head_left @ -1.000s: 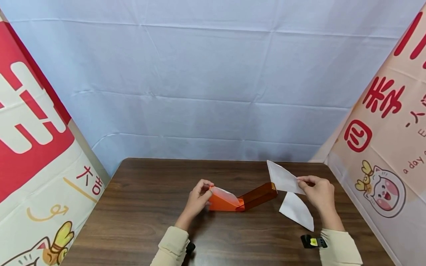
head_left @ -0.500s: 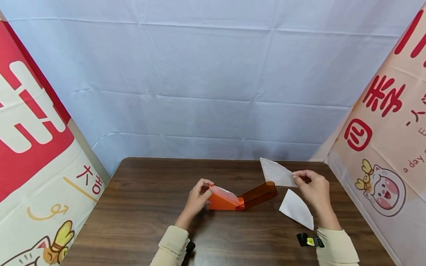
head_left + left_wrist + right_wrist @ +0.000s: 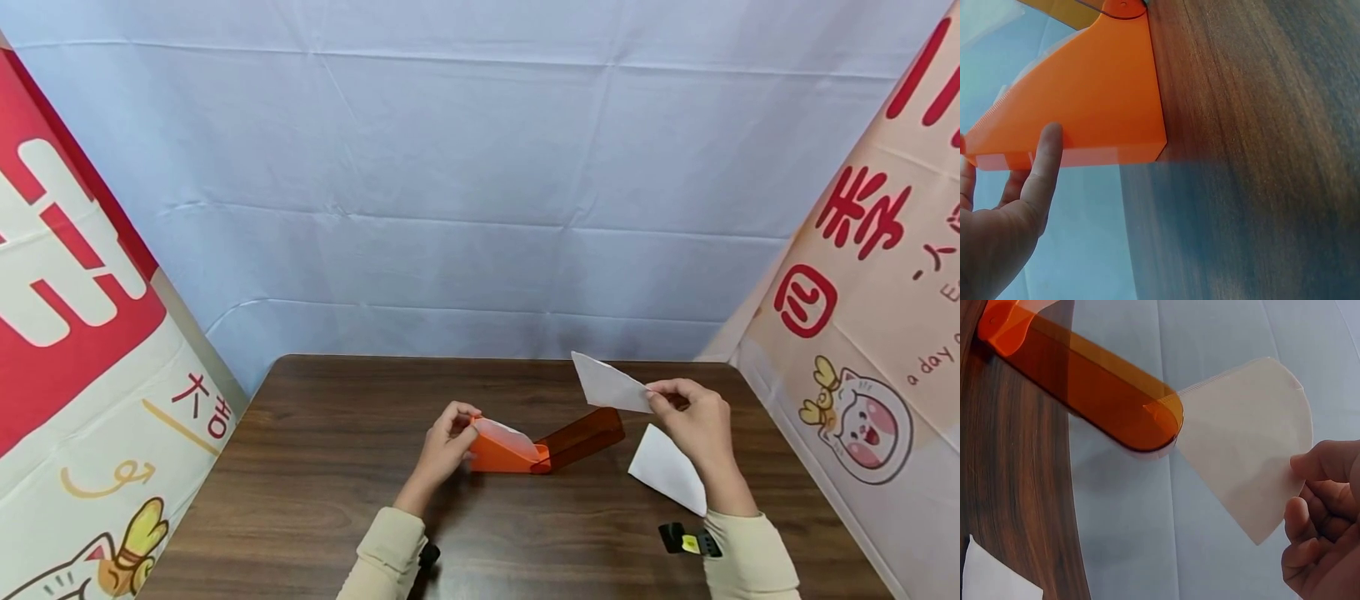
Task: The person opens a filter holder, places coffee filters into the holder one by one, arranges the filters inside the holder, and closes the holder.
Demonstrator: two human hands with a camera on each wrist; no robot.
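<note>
My left hand (image 3: 441, 450) grips the back end of an orange wedge-shaped filter box (image 3: 498, 456) standing on the table; in the left wrist view its thumb (image 3: 1049, 156) lies along the side wall. White filters (image 3: 506, 433) fill the box's open top. Its amber see-through lid (image 3: 583, 439) is swung open to the right. Between thumb and fingertips, my right hand (image 3: 697, 421) pinches a fan-shaped paper coffee filter (image 3: 1254, 444) by its edge, up in the air behind the lid's end. Another coffee filter (image 3: 666, 468) lies on the table below that hand.
The dark wooden table (image 3: 337, 417) ends at a pale cloth backdrop (image 3: 450, 208). Printed banners hang at both sides, a red and white one (image 3: 82, 250) on the left and a pink one (image 3: 862, 333) on the right.
My right hand has moved left and slightly away from me with the coffee filter, which now tilts flatter over the lid's end. The left hand and filter box stay in place.
</note>
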